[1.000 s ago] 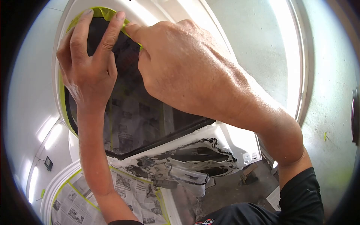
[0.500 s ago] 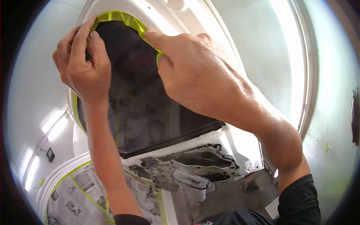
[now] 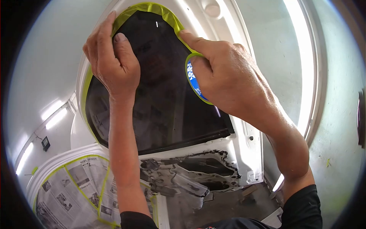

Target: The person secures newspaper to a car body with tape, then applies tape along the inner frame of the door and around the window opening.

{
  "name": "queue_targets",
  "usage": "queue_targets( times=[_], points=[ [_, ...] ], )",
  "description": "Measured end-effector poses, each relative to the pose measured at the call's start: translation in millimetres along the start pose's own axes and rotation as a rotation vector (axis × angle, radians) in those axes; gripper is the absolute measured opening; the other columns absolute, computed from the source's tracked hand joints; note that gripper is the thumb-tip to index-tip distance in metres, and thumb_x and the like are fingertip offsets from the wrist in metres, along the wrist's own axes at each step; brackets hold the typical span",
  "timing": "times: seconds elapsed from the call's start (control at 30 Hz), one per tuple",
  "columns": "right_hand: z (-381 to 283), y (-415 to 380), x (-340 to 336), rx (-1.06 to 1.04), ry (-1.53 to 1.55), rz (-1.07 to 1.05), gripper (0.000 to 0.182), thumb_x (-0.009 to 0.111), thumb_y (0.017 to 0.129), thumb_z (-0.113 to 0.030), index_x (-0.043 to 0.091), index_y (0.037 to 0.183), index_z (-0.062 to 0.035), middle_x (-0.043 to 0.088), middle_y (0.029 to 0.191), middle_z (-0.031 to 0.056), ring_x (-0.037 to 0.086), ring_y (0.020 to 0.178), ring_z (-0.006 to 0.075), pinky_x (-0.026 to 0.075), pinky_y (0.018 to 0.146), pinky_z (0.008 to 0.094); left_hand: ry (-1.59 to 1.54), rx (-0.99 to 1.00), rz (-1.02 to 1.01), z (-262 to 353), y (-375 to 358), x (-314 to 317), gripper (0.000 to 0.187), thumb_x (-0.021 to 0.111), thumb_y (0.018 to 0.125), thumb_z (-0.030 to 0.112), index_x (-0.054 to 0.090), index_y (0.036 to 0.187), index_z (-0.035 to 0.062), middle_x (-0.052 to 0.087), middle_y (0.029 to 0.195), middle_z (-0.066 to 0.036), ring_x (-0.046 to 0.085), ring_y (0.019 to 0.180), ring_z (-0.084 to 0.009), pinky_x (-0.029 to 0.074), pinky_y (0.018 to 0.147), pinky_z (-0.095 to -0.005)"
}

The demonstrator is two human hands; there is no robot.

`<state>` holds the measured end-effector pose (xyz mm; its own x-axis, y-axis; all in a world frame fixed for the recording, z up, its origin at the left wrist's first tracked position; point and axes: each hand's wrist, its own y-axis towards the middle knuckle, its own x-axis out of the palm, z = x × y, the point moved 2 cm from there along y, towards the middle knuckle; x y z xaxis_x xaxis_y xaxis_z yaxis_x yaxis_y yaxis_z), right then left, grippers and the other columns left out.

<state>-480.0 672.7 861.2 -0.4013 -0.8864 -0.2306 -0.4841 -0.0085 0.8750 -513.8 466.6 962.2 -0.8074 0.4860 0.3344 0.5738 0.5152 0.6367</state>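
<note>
A strip of yellow-green masking tape (image 3: 148,7) curves along the top edge of a dark window (image 3: 160,91) set in a white vehicle door (image 3: 194,19). At the upper left of the window, my left hand (image 3: 114,63) has its fingers stretched out, fingertips on the tape and thumb apart. My right hand (image 3: 236,80) grips the tape roll (image 3: 193,80), whose blue printed core shows beside the thumb. Its index finger lies on the strip at the upper right edge. More tape runs down the window's left side.
Below the window, the door's inner panel (image 3: 223,168) has openings with torn black sealant around them. Newspaper (image 3: 72,191) edged with tape covers a surface at lower left. Bright lights (image 3: 55,114) and a dark lamp (image 3: 45,143) are on the left wall.
The view has shifted, so window and hands appear farther right. My right hand has turned slightly, and the roll's blue core now shows. Both hands stay at the tape.
</note>
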Motion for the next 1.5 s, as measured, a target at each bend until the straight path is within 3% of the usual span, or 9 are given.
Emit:
queue_targets(
  times=[0.13, 0.23, 0.5, 1.03, 1.13, 1.17, 1.27, 1.37, 1.5],
  points=[
    [6, -1, 5, -0.090, 0.018, 0.096, 0.042, 0.051, 0.092, -0.012, 0.067, 0.131, -0.0044, 0.069, 0.087, 0.0302, 0.069, 0.082, 0.0467, 0.055, 0.080, 0.0519, 0.174, 0.003, -0.065, 20, 1, 10, 0.048, 0.061, 0.089, 0.004, 0.071, 0.134, 0.0189, 0.060, 0.125, -0.002, 0.053, 0.113, -0.0254, 0.039, 0.104, -0.0399],
    [10, 0, 11, -0.172, -0.012, 0.189, 0.042, 0.053, 0.095, -0.010, 0.065, 0.134, -0.0002, 0.057, 0.063, 0.0208, 0.051, 0.050, 0.0196, 0.044, 0.057, 0.0387, 0.319, -0.005, -0.108, 35, 1, 17, 0.051, 0.061, 0.089, 0.006, 0.072, 0.133, 0.0269, 0.058, 0.127, -0.002, 0.051, 0.116, -0.0247, 0.037, 0.107, -0.0428],
    [6, 0, 12, -0.187, -0.079, 0.196, 0.042, 0.052, 0.096, -0.011, 0.066, 0.135, -0.0021, 0.049, 0.056, 0.0120, 0.045, 0.049, 0.0139, 0.041, 0.054, 0.0358, 0.427, -0.114, -0.100, 0, -6, -2, 0.051, 0.062, 0.088, 0.010, 0.073, 0.132, 0.0347, 0.058, 0.123, -0.001, 0.049, 0.113, -0.0249, 0.034, 0.107, -0.0468],
    [11, 1, 19, -0.286, -0.198, 0.281, 0.046, 0.052, 0.099, -0.015, 0.061, 0.142, -0.0059, 0.052, 0.061, 0.0033, 0.043, 0.054, 0.0086, 0.040, 0.055, 0.0323, 0.497, -0.138, -0.179, 0, -40, -9, 0.057, 0.068, 0.086, 0.011, 0.066, 0.140, 0.0262, 0.056, 0.144, -0.005, 0.050, 0.131, -0.0268, 0.041, 0.111, -0.0469],
    [7, 3, 19, -0.152, -0.102, 0.179, 0.046, 0.052, 0.099, -0.015, 0.061, 0.144, -0.0095, 0.049, 0.063, 0.0004, 0.041, 0.056, 0.0060, 0.038, 0.056, 0.0298, 0.453, -0.092, -0.242, 7, -40, 0, 0.069, 0.064, 0.086, 0.019, 0.051, 0.154, 0.0234, 0.045, 0.155, -0.018, 0.040, 0.143, -0.0385, 0.034, 0.116, -0.0525],
    [3, 1, 17, -0.063, -0.066, 0.119, 0.047, 0.052, 0.099, -0.015, 0.060, 0.145, -0.0112, 0.045, 0.063, -0.0022, 0.038, 0.057, 0.0040, 0.035, 0.056, 0.0277, 0.411, -0.133, -0.196, 22, -35, 0, 0.058, 0.066, 0.088, 0.014, 0.060, 0.145, 0.0217, 0.052, 0.151, -0.013, 0.046, 0.141, -0.0343, 0.039, 0.115, -0.0491],
    [2, 0, 16, -0.081, -0.107, 0.131, 0.048, 0.052, 0.099, -0.015, 0.059, 0.146, -0.0115, 0.044, 0.064, -0.0044, 0.038, 0.057, 0.0035, 0.034, 0.055, 0.0274, 0.213, -0.108, -0.286, 33, -34, 9, 0.060, 0.052, 0.101, 0.037, 0.050, 0.149, -0.0003, 0.047, 0.152, -0.026, 0.039, 0.145, -0.0444, 0.031, 0.117, -0.0559],
    [3, 0, 17, -0.090, -0.135, 0.139, 0.048, 0.051, 0.099, -0.015, 0.059, 0.147, -0.0104, 0.044, 0.064, -0.0035, 0.038, 0.058, 0.0043, 0.035, 0.056, 0.0283, -0.049, -0.171, -0.160, 48, -27, 20, 0.058, 0.052, 0.101, 0.028, 0.048, 0.148, -0.0047, 0.041, 0.158, -0.028, 0.032, 0.151, -0.0440, 0.025, 0.122, -0.0554],
    [-3, 0, 16, -0.003, -0.128, 0.093, 0.048, 0.052, 0.099, -0.016, 0.059, 0.146, -0.0076, 0.059, 0.072, 0.0033, 0.049, 0.064, 0.0075, 0.043, 0.065, 0.0289, -0.017, -0.117, -0.196, 61, -12, 6, 0.047, 0.057, 0.100, 0.028, 0.061, 0.138, 0.0002, 0.054, 0.147, -0.024, 0.049, 0.140, -0.0401, 0.033, 0.118, -0.0531]
  ],
)
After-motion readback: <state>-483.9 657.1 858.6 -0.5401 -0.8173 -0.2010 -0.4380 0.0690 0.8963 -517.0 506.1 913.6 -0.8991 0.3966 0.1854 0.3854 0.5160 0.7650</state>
